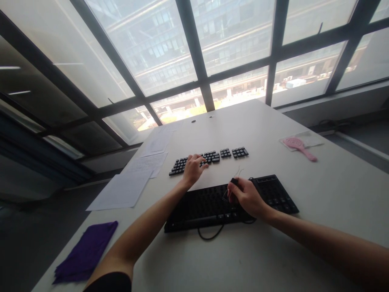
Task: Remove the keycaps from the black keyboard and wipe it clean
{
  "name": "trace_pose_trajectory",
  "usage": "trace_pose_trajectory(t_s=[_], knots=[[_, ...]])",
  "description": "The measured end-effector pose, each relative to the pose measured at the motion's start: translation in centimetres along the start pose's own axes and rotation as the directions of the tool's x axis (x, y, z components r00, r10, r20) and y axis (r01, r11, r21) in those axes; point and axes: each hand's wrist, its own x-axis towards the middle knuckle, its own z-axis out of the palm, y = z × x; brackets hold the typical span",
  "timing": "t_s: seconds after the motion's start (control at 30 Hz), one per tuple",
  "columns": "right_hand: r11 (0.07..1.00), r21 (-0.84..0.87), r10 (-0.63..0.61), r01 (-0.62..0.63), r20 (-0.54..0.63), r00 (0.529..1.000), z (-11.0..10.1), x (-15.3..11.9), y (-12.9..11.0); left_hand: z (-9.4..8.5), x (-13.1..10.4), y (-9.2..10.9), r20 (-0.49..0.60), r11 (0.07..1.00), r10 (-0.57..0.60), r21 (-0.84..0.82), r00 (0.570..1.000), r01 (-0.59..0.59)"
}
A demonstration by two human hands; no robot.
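Observation:
A black keyboard point(199, 207) lies across the table in front of me, with most of its main section stripped of keycaps; keys remain at its right end and along the lower edge. My right hand point(244, 194) is above it, closed on a small black-handled wire keycap puller point(234, 181), whose thin wires stick out above and below the fingers. Beyond the keyboard, loose black keycaps point(212, 157) lie in rows and small blocks. My left hand point(194, 168) is over these rows, thumb and fingers apart; whether the fingertips touch a keycap is unclear.
White paper sheets point(121, 190) lie along the left side of the white table point(243, 255). A folded purple cloth point(86, 253) is at the near left. To the right, a pink hairbrush point(299, 148) rests on clear plastic. A cable point(211, 238) loops by the keyboard's near edge.

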Motion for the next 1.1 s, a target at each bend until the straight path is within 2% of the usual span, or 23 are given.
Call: trace_pose_trajectory(t_s=[0.1,0.23,0.33,0.4,0.57,0.73,0.93,1.1], knots=[[1.000,0.017,-0.012,0.013,-0.061,0.998,-0.6,0.5,-0.4,-1.9,-1.6,2.9,-0.011,0.997,0.033,-0.070,0.999,-0.033],[0.977,-0.181,-0.102,0.112,0.066,0.993,-1.7,0.7,-1.1,-3.9,-5.9,8.7,0.116,0.963,0.110,-0.259,0.987,-0.077],[0.933,-0.318,-0.120,0.171,0.174,0.977,-2.7,0.1,-1.2,-4.1,-8.9,12.0,0.223,0.925,0.122,-0.379,0.967,-0.029],[0.917,-0.357,-0.104,0.176,0.211,0.972,-3.3,-0.3,-1.1,-3.6,-10.2,13.2,0.249,0.908,0.116,-0.418,0.961,-0.001],[0.906,-0.391,-0.070,0.161,0.237,0.969,-4.5,-0.8,-0.6,-2.1,-11.2,13.3,0.267,0.902,0.111,-0.432,0.957,0.016],[0.905,-0.390,-0.061,0.170,0.278,0.959,-5.1,-0.5,-0.5,-1.9,-11.1,12.9,0.282,0.880,0.095,-0.472,0.955,0.052],[0.872,-0.411,-0.087,0.265,0.403,0.911,-5.6,-0.8,-0.2,-2.2,-10.7,13.0,0.315,0.870,0.061,-0.482,0.947,0.104],[0.810,-0.418,-0.203,0.411,0.457,0.866,-5.3,-1.6,-0.2,-2.1,-10.7,12.9,0.322,0.874,0.072,-0.477,0.944,0.096]])
